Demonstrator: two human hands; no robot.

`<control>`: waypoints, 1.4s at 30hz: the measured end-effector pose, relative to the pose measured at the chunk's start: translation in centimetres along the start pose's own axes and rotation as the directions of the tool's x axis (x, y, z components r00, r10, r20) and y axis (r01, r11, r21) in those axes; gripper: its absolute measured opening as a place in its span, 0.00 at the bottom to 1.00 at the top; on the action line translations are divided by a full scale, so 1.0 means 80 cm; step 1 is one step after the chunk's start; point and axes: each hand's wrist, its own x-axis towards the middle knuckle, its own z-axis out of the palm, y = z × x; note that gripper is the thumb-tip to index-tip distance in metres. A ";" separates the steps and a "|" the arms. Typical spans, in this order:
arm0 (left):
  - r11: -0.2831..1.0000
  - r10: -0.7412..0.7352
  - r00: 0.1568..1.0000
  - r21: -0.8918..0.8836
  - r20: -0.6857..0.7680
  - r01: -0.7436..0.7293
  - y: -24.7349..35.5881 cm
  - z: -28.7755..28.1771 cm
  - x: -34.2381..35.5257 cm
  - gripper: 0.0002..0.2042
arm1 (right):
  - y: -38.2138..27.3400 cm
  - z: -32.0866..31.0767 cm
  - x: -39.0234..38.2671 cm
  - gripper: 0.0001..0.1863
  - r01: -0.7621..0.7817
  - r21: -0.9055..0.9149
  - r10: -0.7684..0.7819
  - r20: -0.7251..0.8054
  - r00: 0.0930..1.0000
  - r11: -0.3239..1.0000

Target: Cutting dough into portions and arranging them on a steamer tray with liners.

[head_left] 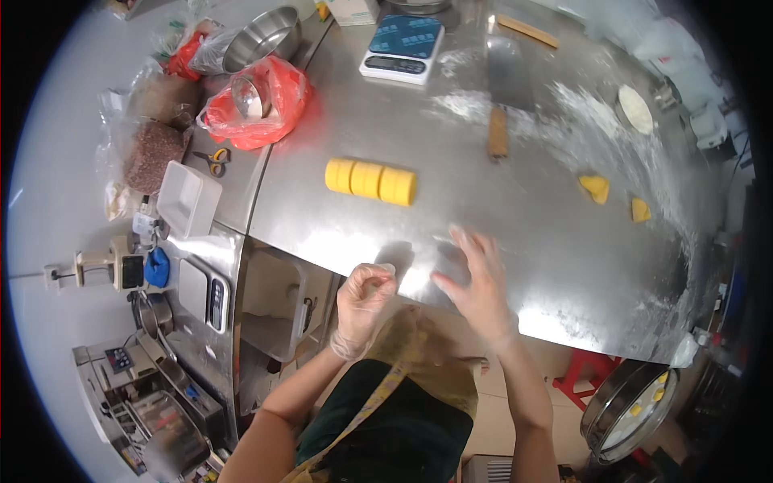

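Observation:
Both my hands wear thin clear gloves and hover at the near edge of the steel table point(298, 217). My left hand point(364, 302) is closed, its fingers curled and thumb pressed in; a pale translucent bit shows at the fingertips, too small to name. Apart from it, my right hand point(481, 286) is open with thumb and fingers spread, holding nothing. Beyond my hands lies a row of three thick yellow dough rounds point(369, 180), side by side and touched by neither hand. Two smaller yellow dough pieces point(595, 189) point(640, 210) sit farther right.
A dough scraper point(498, 133) with wooden handle lies amid scattered flour point(580, 105). A white scale point(403, 48) stands at the back. To the left are a red plastic bag point(282, 101), scissors point(215, 162) and a clear tub point(188, 200). A round sieve point(592, 402) stands low at right.

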 end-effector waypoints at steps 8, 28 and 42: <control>0.949 -0.102 0.995 -0.300 0.000 0.097 0.023 -0.021 0.045 0.11 | 0.008 0.082 0.161 0.43 0.146 -0.157 -0.124 0.144 0.982 0.977; 0.918 -0.159 0.957 -0.392 -0.242 0.053 0.020 -0.028 0.078 0.11 | 0.014 0.100 0.146 0.45 0.185 -0.228 -0.134 0.223 0.966 0.956; 0.897 -0.220 0.919 -0.438 -0.328 0.059 0.015 -0.036 0.076 0.08 | 0.014 0.097 0.160 0.43 0.205 -0.284 -0.174 0.131 0.976 0.937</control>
